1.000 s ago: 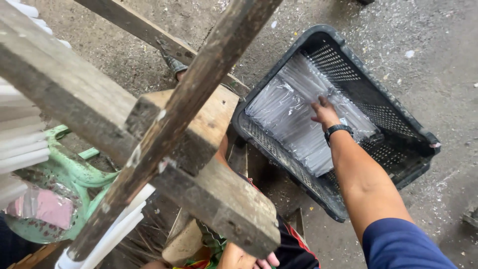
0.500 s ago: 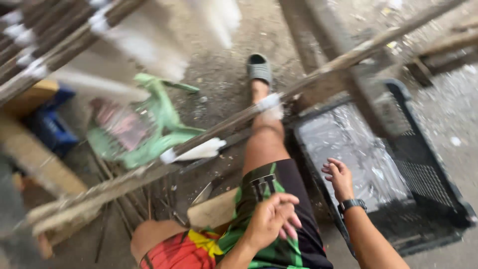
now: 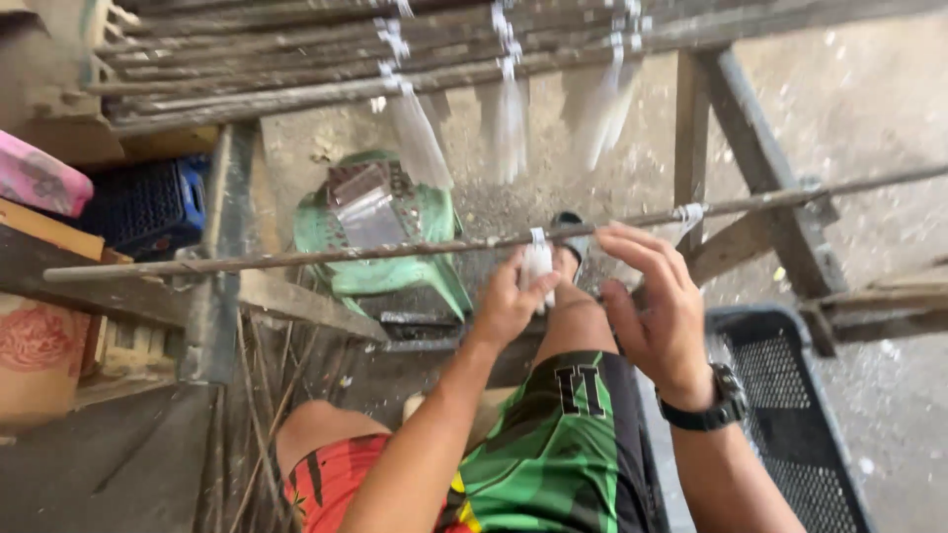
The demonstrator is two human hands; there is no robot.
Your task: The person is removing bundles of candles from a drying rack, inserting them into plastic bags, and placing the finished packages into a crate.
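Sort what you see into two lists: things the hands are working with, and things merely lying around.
In use:
left hand, pinching the small white packet
right hand, open beside it
long thin stick carrying the packet

Lying about:
green plastic chair
black crate
blue crate
wooden frame
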